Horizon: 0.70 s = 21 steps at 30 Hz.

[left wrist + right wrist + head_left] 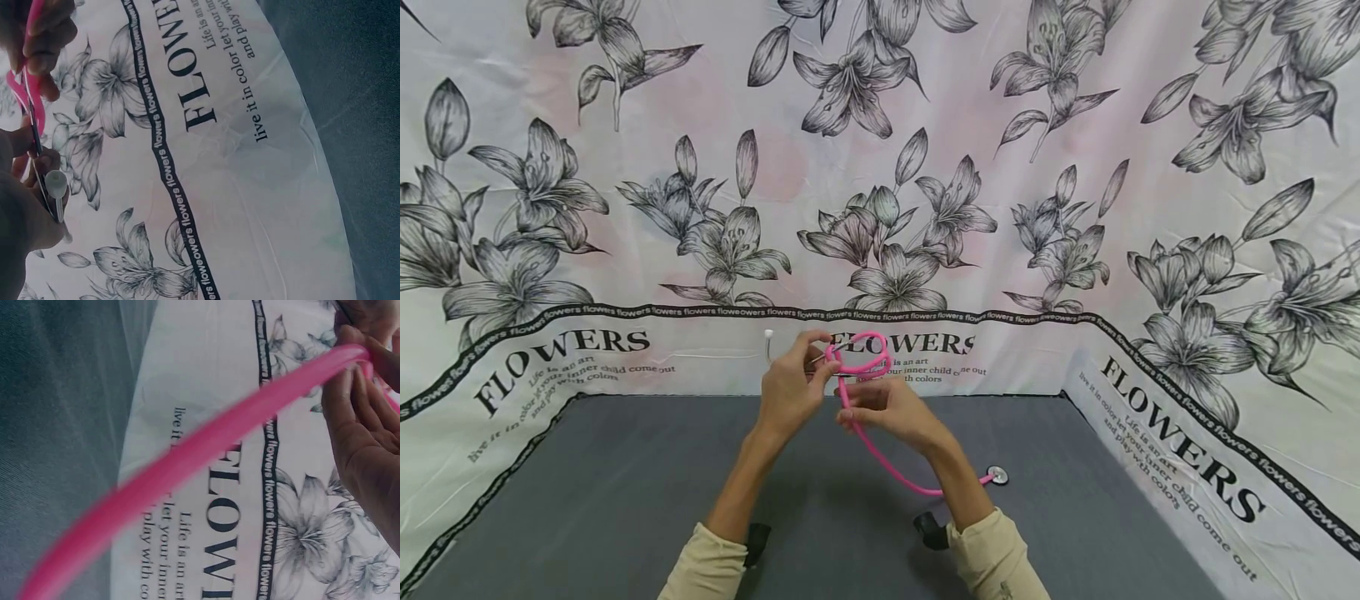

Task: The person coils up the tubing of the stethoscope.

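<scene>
A pink stethoscope is held up in both hands above the far part of the table. My left hand (790, 387) pinches its metal ear tubes (39, 147), and a pale ear tip (56, 184) sticks out past the fingers. The pink tubing (187, 456) makes a loop above the hands. Just below that loop, my right hand (895, 412) pinches the tubing between thumb and fingers. From there the tube hangs down and passes behind the right forearm to the round metal chest piece (997, 475). The palm side of the left hand is mostly hidden.
A dark grey table (647, 483) lies under the hands. White cloth (715, 350) printed with lilies and lettering encloses it at the back and sides. Dark straps (931, 531) sit at the wrists, near the beige sleeves (992, 554).
</scene>
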Tool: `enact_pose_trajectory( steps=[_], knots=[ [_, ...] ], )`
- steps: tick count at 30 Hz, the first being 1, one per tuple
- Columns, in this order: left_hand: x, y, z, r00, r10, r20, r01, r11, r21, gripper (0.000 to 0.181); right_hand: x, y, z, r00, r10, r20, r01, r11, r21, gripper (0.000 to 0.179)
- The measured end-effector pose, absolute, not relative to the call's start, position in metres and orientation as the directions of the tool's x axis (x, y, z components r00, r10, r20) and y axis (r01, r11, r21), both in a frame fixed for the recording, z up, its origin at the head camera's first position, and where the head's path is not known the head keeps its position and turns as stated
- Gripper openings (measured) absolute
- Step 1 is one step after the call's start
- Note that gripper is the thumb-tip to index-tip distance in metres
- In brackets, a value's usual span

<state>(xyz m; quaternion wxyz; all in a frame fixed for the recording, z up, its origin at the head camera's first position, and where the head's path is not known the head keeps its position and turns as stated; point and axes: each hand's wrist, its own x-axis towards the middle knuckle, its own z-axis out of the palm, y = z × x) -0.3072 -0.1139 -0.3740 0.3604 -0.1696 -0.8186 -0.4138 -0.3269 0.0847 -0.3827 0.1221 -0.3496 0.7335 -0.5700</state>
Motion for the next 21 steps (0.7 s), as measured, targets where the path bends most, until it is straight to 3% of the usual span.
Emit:
enact_pose_trajectory(
  steps=[4, 9, 15, 21],
  knots=[
    [-0.31, -0.117, -0.375, -0.641, -0.06, 0.765, 0.54, 0.673, 0.505, 0.037, -0.323, 0.088, -0.378, -0.648, -0.739, 0.183, -0.447, 0.174, -0.878, 0.038],
    [-0.313, -0.123, -0.378, -0.587, -0.07, 0.807, 0.506, 0.746, 0.433, 0.039, -0.316, 0.091, -0.369, -0.561, -0.8, 0.213, -0.595, 0.211, -0.776, 0.029],
    [-0.312, -0.119, -0.38, -0.54, 0.053, 0.84, 0.526, 0.8, 0.288, 0.027, -0.304, 0.098, -0.357, -0.59, -0.731, 0.342, -0.732, 0.305, -0.61, 0.009],
    [-0.312, -0.111, -0.381, -0.488, 0.166, 0.857, 0.564, 0.809, 0.165, 0.024, -0.297, 0.1, -0.348, -0.58, -0.574, 0.578, -0.814, 0.437, -0.382, 0.002]
  ],
)
